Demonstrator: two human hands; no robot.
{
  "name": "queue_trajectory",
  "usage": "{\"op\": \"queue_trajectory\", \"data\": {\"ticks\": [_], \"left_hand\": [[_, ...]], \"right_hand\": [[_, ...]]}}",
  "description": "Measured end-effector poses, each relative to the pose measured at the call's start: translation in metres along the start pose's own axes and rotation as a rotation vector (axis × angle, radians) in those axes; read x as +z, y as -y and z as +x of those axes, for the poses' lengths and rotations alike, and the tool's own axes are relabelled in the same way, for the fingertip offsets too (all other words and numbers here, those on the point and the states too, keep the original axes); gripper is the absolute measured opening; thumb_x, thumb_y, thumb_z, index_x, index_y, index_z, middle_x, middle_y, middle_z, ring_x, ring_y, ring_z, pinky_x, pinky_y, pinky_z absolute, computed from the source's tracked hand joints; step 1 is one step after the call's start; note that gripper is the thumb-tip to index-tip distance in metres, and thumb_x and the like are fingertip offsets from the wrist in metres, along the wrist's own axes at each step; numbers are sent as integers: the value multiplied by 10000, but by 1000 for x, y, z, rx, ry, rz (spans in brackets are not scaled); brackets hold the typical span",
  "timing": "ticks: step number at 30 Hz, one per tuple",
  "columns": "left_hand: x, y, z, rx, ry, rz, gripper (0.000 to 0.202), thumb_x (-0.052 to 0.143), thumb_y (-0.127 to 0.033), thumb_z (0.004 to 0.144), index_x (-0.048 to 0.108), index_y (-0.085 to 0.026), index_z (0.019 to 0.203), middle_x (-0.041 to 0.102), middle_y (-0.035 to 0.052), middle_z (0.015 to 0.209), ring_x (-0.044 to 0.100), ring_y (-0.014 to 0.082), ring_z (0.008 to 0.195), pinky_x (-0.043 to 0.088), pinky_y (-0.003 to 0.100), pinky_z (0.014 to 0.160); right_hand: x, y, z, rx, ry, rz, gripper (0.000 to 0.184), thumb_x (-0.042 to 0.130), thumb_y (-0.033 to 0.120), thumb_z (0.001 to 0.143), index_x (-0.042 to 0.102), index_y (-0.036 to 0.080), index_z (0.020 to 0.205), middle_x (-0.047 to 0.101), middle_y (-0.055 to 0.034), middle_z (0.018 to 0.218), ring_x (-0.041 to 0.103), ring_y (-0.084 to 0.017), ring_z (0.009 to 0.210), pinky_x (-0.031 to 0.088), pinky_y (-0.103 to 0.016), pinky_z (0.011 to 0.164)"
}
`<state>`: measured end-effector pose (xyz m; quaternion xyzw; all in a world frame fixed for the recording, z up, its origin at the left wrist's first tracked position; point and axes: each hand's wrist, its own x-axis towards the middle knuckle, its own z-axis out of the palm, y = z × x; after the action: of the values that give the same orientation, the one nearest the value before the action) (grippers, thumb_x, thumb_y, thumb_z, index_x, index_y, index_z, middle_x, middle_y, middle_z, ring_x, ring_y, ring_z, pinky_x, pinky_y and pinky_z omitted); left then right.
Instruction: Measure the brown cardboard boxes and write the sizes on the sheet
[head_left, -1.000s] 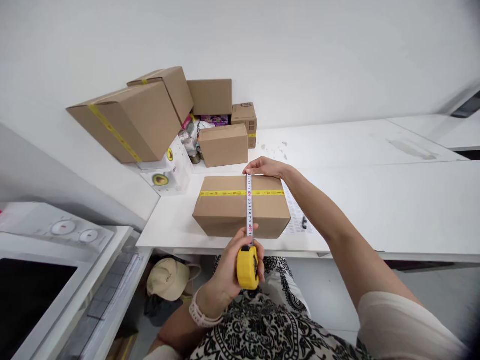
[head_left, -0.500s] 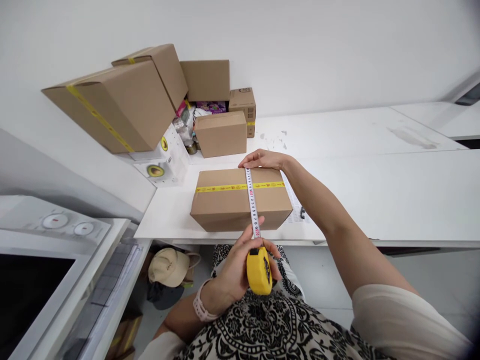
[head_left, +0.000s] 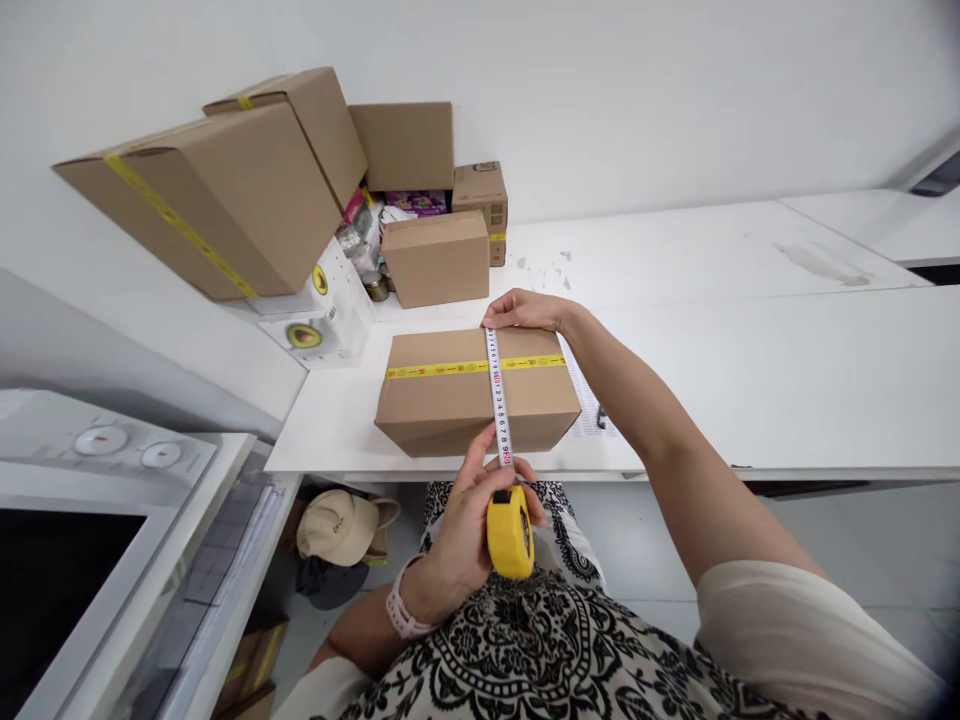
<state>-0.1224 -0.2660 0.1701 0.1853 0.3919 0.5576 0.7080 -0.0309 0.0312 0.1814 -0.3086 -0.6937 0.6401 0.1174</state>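
Observation:
A brown cardboard box (head_left: 442, 395) sealed with yellow tape lies near the front edge of the white table (head_left: 750, 380). A white measuring tape blade (head_left: 497, 395) runs across its top from back to front. My right hand (head_left: 525, 310) pins the blade's end at the box's far edge, fingers pressed together. My left hand (head_left: 465, 530) grips the yellow tape measure case (head_left: 510, 532) just off the table's front edge, thumb by the blade.
Several cardboard boxes (head_left: 225, 195) and a white avocado-printed box (head_left: 319, 320) are piled at the back left. A printed sheet (head_left: 589, 410) lies under the box's right side. A white appliance (head_left: 112, 520) stands left; a beige cap (head_left: 337, 525) lies below.
The view has shifted a little. My left hand and the yellow case drifted slightly right and back left; the blade stays stretched over the box, right hand still at the far edge.

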Motion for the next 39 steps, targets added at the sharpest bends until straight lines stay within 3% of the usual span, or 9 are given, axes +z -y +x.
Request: {"op": "queue_trajectory", "data": {"ticks": [8, 39], "left_hand": [[0, 1, -1, -14, -38, -20, 739, 699, -229, 816, 367, -234, 1477, 632, -11, 814, 626, 141, 604, 519, 276, 584], [-4, 2, 2, -1, -15, -17, 701, 719, -285, 846, 373, -224, 1452, 614, -31, 759, 612, 128, 586, 494, 236, 546]], "right_hand": [[0, 2, -1, 2, -9, -23, 355, 857, 406, 735, 616, 155, 664, 630, 17, 616, 556, -82, 525, 455, -200, 479], [0, 1, -2, -3, -13, -44, 352, 855, 421, 730, 623, 164, 664, 628, 14, 597, 538, -87, 509, 448, -218, 489]]}}
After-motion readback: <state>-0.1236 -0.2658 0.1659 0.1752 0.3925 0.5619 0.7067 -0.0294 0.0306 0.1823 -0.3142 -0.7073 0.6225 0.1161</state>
